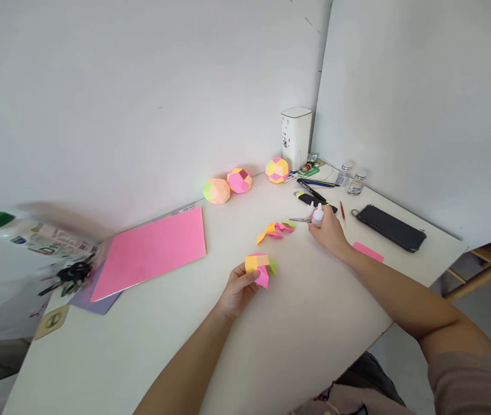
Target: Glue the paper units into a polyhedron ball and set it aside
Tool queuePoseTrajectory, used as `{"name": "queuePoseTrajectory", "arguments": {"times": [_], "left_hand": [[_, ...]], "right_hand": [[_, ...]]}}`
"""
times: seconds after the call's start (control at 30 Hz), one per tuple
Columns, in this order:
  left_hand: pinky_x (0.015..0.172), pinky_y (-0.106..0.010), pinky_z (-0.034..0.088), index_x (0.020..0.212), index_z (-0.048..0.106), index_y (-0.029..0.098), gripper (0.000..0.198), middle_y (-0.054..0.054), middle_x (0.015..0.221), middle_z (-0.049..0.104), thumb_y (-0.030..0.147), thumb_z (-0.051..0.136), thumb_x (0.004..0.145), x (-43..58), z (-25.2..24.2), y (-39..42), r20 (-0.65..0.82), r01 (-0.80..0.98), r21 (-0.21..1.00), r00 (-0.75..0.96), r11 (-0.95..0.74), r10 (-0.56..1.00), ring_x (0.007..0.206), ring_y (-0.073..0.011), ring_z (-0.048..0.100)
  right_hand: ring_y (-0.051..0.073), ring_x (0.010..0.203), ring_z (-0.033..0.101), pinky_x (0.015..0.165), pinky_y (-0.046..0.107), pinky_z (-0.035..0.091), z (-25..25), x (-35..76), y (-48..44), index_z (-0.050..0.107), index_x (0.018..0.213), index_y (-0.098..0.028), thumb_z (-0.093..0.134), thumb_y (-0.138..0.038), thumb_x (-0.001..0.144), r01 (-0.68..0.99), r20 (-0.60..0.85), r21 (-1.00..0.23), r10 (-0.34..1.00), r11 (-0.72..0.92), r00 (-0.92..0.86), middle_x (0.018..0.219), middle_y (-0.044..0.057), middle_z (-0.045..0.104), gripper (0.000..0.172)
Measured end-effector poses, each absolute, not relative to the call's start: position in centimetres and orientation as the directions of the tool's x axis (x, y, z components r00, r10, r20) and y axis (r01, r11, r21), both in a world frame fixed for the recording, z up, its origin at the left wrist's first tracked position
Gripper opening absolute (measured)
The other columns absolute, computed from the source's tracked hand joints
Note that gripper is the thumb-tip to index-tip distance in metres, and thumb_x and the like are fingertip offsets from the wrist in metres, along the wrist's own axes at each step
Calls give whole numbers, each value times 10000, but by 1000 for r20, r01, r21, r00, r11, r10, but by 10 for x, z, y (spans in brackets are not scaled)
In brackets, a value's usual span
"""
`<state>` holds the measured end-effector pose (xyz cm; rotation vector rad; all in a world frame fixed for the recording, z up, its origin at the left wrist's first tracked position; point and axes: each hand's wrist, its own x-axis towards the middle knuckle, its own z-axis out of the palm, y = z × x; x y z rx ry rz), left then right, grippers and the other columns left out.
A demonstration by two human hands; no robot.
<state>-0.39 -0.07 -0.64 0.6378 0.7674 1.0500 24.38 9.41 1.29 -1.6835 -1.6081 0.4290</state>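
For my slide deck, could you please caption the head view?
Left hand holds a folded paper piece, right hand a small bottle; paper balls behind.

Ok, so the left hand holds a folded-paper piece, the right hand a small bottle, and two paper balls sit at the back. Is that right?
Not the count: the head view shows three paper balls at the back, not two. The left hand does hold a folded-paper piece, and the right hand a small bottle.
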Motion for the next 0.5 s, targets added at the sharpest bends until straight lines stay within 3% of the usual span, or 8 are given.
{"name": "queuePoseTrajectory", "arguments": {"times": [0.27,0.5], "left_hand": [[697,-275,421,796,702,152,131,-40,783,660,208,724,679,-5,-8,0,-190,-504,799,307,329,932,753,-149,569],[658,-258,407,844,697,162,151,-39,824,659,182,699,694,-7,-10,0,-160,-508,801,328,316,931,715,-127,536]], "right_hand": [[287,947,563,828,442,438,13,240,93,435,962,-204,603,-303,658,630,229,-773,959,75,168,1031,104,603,361],[266,932,575,830,427,448,13,237,89,458,888,-210,610,-313,676,648,216,-750,975,132,51,1034,85,603,281]]}}
